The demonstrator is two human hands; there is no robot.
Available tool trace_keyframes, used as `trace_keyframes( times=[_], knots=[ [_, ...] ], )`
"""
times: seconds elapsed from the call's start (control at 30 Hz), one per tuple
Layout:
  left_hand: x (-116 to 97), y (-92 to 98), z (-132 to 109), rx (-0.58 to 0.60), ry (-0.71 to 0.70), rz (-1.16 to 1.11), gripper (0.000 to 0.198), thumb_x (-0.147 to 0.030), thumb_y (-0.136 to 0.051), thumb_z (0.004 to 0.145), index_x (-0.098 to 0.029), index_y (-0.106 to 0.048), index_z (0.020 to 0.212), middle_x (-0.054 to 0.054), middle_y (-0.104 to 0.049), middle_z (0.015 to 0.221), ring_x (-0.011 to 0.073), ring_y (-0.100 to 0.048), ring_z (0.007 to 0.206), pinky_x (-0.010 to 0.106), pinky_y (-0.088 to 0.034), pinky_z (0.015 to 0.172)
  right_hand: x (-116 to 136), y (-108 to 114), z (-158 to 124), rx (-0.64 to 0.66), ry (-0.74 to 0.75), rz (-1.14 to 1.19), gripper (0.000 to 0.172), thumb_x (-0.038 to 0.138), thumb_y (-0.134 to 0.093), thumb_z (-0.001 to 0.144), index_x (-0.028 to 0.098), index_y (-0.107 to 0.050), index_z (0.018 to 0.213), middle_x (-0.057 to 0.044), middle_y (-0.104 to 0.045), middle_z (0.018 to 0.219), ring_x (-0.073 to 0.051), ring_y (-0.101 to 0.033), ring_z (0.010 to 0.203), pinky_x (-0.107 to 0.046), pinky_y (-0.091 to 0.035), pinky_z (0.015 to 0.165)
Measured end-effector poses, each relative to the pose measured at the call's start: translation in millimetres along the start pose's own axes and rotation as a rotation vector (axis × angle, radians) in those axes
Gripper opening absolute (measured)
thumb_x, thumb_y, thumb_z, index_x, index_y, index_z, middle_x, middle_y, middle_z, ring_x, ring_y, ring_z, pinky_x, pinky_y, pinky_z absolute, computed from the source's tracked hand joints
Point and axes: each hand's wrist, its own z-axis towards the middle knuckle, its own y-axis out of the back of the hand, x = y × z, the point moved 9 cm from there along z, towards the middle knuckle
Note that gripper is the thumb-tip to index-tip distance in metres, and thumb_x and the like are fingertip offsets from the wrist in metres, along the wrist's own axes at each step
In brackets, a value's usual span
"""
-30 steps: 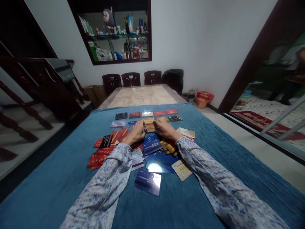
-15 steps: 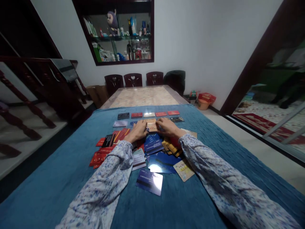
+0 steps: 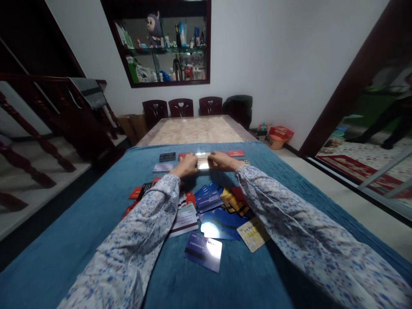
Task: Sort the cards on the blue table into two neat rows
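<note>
Black stack [image 3: 168, 156]: lying left of both hands.
Left hand [image 3: 188, 166]: curling fingers, grasping one end of the glinting card [image 3: 203, 164].
Glinting card: spanning the hands' gap.
Right hand [image 3: 222, 162]: grasping the opposite end.
Red card [image 3: 236, 153]: resting farther right.

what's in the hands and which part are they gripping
A glare-lit card or card stack, held by its two opposite ends: the left hand at its left end, the right hand at the right.
</note>
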Motion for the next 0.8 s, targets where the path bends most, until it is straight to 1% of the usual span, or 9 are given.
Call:
trace_keyframes(
  times=[0.1,0.2,0.33,0.53,0.63,0.8],
  knots=[
    [5.6,-1.5,9.2,-0.018,0.006,-0.023,0.027,-0.018,-0.073,0.075,-0.016,-0.07,0.103,0.017,-0.064,0.126,0.0384,-0.058,0.125,0.049,-0.047,0.107,-0.4,0.5,4.7,0.036,-0.034,-0.026,0.021,0.017,-0.067,0.091,0.01,-0.075,0.109,-0.017,-0.068,0.116,-0.022,-0.068,0.099,-0.025,-0.047,0.084],
    [8.3,-4.1,16.7,-0.017,0.012,-0.04,0.029,-0.018,-0.074,0.074,-0.015,-0.073,0.102,0.017,-0.066,0.124,0.038,-0.06,0.122,0.046,-0.048,0.106,-3.1,-2.3,9.9,0.067,-0.053,-0.042,0.023,0.019,-0.066,0.092,0.011,-0.076,0.111,-0.018,-0.068,0.12,-0.023,-0.07,0.101,-0.024,-0.048,0.084],
    [8.5,-10.1,23.3,0.025,0.004,-0.023,0.033,-0.019,-0.076,0.074,-0.017,-0.074,0.106,0.015,-0.069,0.123,0.0364,-0.063,0.121,0.045,-0.049,0.107,-10.0,-10.6,17.3,0.102,-0.068,-0.045,0.024,0.021,-0.067,0.092,0.012,-0.077,0.112,-0.017,-0.07,0.121,-0.023,-0.071,0.1,-0.023,-0.049,0.083],
    [8.2,-19.1,30.7,0.062,-0.025,-0.036,0.042,-0.017,-0.076,0.074,-0.02,-0.072,0.115,0.013,-0.073,0.12,0.0357,-0.065,0.12,0.046,-0.05,0.106,-20.4,-24.9,27.3,0.126,-0.056,-0.055,0.026,0.025,-0.066,0.092,0.012,-0.078,0.111,-0.016,-0.072,0.121,-0.021,-0.071,0.097,-0.022,-0.048,0.079],
    [9.8,-24.1,34.3,0.099,-0.015,-0.014,0.041,-0.016,-0.075,0.074,-0.019,-0.072,0.114,0.012,-0.076,0.112,0.034,-0.068,0.116,0.044,-0.051,0.104,-22.9,-29.7,31.5,0.133,-0.038,-0.054,0.025,0.024,-0.066,0.09,0.011,-0.078,0.109,-0.016,-0.073,0.119,-0.02,-0.071,0.096,-0.022,-0.047,0.078],
    [12.5,-27.5,38.1,0.127,-0.01,-0.026,0.034,-0.013,-0.074,0.071,-0.017,-0.075,0.105,0.011,-0.077,0.097,0.0321,-0.072,0.105,0.038,-0.054,0.099,-24.0,-33.5,36.3,0.142,-0.018,-0.044,0.025,0.022,-0.066,0.087,0.012,-0.079,0.106,-0.015,-0.075,0.117,-0.021,-0.071,0.097,-0.022,-0.048,0.077]
  ],
)
